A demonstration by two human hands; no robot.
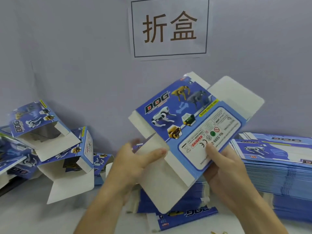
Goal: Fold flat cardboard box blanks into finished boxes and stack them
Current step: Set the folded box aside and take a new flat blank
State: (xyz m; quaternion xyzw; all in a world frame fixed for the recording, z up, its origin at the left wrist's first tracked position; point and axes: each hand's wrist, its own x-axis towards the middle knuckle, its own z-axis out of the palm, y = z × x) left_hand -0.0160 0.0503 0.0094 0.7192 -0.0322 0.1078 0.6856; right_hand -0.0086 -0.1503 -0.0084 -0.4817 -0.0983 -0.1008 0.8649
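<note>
Now, nearest first.
Left hand [133, 159]: thumb pressed along a white end flap of the blank [189, 125], the other fingers curled behind the card, so it pinches that flap.
Right hand [224, 166]: thumb on the printed warning panel, fingers hidden underneath; it grips the blank's near edge.
Blank: held up off the table between both hands, tilted, printed side toward the camera, still flattened, white flaps spread at both ends.
Risk, creasing: judged from the flat state, pushing the sides without squaring the tube first could bend a panel off its score line.
Risk, slipping: the right hand holds by one edge only, so the blank could twist or drop while the left works the flap.
Risk, tearing: forcing the flap against the fold direction could rip its corner.
Under the hands: more blanks [187, 215] lie on the table.
Stack [276, 166]: flat blanks piled high at the right.
Boxes [50, 137]: folded ones heaped at the left, ends open, nothing visible inside them.
Sign [169, 27]: paper on the wall behind.
</note>
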